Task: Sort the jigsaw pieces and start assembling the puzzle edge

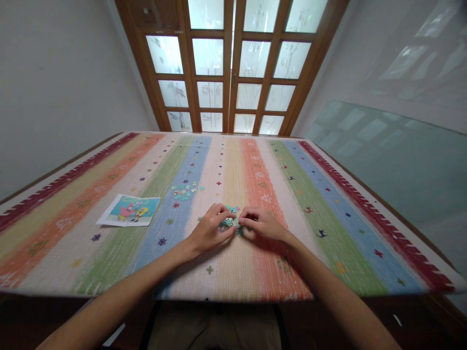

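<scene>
A small pile of jigsaw puzzle pieces (226,222), mostly teal with some pink, lies on the striped tablecloth between my hands. My left hand (211,228) curves around the pile's left side, thumb and fingers apart, with the fingertips at the pieces. On the right side, my right hand (260,223) has its fingers curled and pressed together at the edge of the pile. Whatever is in that pinch is too small and hidden to make out. Part of the pile is covered by my fingers.
Another cluster of teal puzzle pieces (184,192) is spread farther back on the left. A cartoon picture card (131,211) lies left of my hands. The striped tablecloth (233,277) covers the table. Glass-paned wooden doors (229,78) stand behind it.
</scene>
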Motion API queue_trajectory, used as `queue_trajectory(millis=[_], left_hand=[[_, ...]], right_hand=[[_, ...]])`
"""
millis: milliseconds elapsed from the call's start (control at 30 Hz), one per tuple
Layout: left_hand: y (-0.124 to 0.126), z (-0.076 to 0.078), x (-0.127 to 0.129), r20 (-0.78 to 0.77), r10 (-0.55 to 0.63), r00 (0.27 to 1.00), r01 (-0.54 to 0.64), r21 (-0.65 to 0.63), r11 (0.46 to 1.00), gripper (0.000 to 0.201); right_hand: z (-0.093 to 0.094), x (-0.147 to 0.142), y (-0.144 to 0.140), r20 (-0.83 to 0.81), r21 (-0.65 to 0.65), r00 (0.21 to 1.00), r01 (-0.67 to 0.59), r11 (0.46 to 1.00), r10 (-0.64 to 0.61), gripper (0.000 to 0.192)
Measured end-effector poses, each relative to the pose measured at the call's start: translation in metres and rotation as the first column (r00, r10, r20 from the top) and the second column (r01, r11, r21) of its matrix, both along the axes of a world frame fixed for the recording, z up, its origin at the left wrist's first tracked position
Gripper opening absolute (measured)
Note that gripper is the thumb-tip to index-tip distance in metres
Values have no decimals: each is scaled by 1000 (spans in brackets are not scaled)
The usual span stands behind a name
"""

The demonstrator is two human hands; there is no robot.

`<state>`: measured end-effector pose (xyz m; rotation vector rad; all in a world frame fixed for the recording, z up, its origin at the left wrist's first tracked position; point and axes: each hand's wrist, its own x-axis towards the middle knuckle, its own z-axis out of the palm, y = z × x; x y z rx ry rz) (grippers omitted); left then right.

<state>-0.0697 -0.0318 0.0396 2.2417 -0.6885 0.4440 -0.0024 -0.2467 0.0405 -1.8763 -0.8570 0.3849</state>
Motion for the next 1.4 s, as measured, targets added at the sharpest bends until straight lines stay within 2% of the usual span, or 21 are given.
queue_trajectory(millis=[200,367,467,567,733,833,933,1200,1400], left_hand=[[16,-2,0,22,40,999,-41,34,999,19],[60,-3,6,24,222,975,-223,94,970,16],[97,-1,15,27,358,933,-359,138,923,20],[135,1,24,25,501,865,-496,199,845,25],[175,-3,33,-2,621,784,-585,333,740,34],[183,-9,36,-2,649,761,-599,380,704,36],[185,-12,38,-26,658,753,-594,405,695,38],[188,-12,41,-76,635,769,-559,401,726,39],[187,-12,38,-80,630,773,-558,388,734,39]], right_hand=[[0,0,1,55,-11,998,21,1000,-21,25],[1,1,1,75,-28,997,36,999,-33,27],[0,2,1,87,-26,995,52,998,-49,28],[-1,4,0,120,-24,990,77,997,-73,31],[-1,6,-1,138,-42,986,103,994,-97,33],[-2,7,-2,142,-56,984,112,992,-103,33],[-3,8,-3,140,-70,985,116,991,-105,32],[-3,9,-4,155,-115,982,122,986,-103,31],[-2,8,-3,137,-72,984,126,989,-116,32]])
